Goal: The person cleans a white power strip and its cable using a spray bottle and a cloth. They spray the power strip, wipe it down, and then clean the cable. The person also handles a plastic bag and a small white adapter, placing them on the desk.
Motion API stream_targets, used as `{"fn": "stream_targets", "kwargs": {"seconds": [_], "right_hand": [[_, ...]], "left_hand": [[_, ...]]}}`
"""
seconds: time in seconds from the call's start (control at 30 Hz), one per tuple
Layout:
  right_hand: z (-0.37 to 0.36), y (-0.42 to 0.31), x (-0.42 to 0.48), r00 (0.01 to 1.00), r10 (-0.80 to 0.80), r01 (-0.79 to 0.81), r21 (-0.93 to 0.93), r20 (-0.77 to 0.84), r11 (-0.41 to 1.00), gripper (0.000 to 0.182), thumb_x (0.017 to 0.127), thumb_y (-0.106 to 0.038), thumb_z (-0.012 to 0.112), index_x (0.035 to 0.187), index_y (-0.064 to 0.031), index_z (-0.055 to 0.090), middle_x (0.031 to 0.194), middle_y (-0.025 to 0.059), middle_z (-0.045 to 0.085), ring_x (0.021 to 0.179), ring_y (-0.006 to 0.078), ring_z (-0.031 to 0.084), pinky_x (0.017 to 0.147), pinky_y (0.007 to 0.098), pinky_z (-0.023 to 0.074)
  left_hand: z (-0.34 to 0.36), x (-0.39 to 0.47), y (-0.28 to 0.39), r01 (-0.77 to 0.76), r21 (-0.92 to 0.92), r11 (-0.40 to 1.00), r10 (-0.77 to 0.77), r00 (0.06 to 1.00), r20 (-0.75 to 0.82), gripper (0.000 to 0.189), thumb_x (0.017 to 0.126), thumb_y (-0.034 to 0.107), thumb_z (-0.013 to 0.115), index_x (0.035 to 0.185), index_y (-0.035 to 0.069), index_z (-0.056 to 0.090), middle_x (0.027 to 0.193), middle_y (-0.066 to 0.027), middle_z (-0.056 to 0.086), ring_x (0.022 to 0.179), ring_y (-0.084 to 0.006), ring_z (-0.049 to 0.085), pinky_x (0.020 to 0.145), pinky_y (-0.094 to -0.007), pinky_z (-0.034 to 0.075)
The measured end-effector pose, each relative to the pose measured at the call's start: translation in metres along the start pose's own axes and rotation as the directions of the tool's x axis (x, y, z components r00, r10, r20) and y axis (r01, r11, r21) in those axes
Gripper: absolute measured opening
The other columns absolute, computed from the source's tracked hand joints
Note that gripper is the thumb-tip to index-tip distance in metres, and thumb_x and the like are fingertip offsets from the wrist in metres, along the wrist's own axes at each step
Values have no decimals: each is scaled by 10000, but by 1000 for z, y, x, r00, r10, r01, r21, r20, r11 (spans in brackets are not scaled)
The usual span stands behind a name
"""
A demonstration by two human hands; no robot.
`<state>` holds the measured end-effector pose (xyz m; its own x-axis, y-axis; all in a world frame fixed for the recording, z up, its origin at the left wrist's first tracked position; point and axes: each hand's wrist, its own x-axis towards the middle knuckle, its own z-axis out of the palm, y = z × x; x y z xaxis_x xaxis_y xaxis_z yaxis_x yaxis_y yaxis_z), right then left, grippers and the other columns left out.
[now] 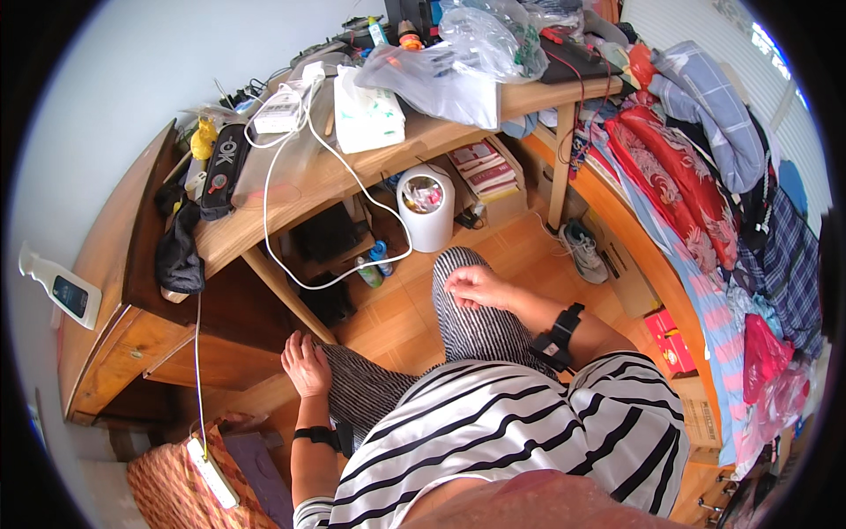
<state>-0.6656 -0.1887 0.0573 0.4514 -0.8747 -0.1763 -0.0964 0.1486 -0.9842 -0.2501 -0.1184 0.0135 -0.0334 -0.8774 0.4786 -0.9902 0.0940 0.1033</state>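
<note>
My left hand (pixel 307 370) rests by my left knee in the striped trousers (pixel 373 380), fingers slightly apart and holding nothing. Over the right knee lies my right hand (pixel 479 287), its fingers loosely bent, with no object visible in it. A black strap with a small device (pixel 555 344) circles my right forearm. Another black strap (pixel 317 434) is around the left wrist area. In front of the knees stands a wooden desk (pixel 456 132). From its top a white cable (pixel 337 284) hangs in a loop, beyond my hands.
Under the desk are a white bin (pixel 426 228), spray cans (pixel 370 271) and stacked books (pixel 486 168). A tissue pack (pixel 367 112) and plastic bags (pixel 436 79) cover the desktop. A wooden cabinet (pixel 152 291) stands left, a power strip (pixel 213 473) below. A bed (pixel 634 218) with clothes is right.
</note>
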Motion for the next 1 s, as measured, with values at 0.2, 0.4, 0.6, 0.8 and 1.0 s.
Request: {"fn": "stream_targets", "kwargs": {"seconds": [0.2, 0.4, 0.6, 0.8, 1.0], "right_hand": [[-21, -122, 18, 494, -825, 383, -784, -274, 489, 185, 785, -36, 649, 962, -49, 599, 842, 84, 605, 765, 216, 598, 689, 349, 502], [-28, -219, 53, 237, -969, -30, -997, -73, 68, 365, 732, -76, 696, 1077, -56, 578, 1091, 132, 536, 1033, 328, 520, 882, 417, 440], [-72, -236, 106, 347, -922, -199, -974, -173, 108, 197, 873, -217, 570, 1020, -103, 632, 945, 111, 656, 869, 314, 635, 709, 449, 517], [-129, -268, 94, 179, -879, -145, -896, -441, 420, 202, 900, -233, 495, 939, -105, 646, 820, 173, 660, 781, 395, 632, 688, 486, 496], [-130, -256, 94, 196, -935, -14, -954, -296, 300, 194, 906, -200, 531, 1036, -109, 641, 884, 177, 658, 818, 378, 626, 736, 444, 505]], "left_hand": [[-2, 2, -6, 59, -10, 998, -59, 998, 0, 356, 840, 174, 557, 1168, 32, 553, 1291, -165, 496, 1220, -356, 441, 1029, -493, 315], [-3, 3, -8, 53, -43, 998, -55, 998, -26, 343, 841, 168, 554, 1152, 23, 559, 1272, -177, 508, 1201, -369, 455, 1020, -488, 330], [-1, 2, -9, 84, -30, 996, -85, 996, -29, 333, 833, 153, 554, 1135, 14, 567, 1261, -182, 517, 1192, -372, 463, 1019, -485, 342], [-2, -2, -15, 101, -56, 993, -103, 994, -31, 340, 830, 147, 550, 1141, 9, 561, 1257, -191, 519, 1188, -378, 465, 1020, -488, 343], [1, -1, -14, 90, -56, 994, -93, 994, -57, 330, 823, 135, 555, 1132, 21, 553, 1249, -185, 516, 1165, -386, 477, 989, -488, 379]]}}
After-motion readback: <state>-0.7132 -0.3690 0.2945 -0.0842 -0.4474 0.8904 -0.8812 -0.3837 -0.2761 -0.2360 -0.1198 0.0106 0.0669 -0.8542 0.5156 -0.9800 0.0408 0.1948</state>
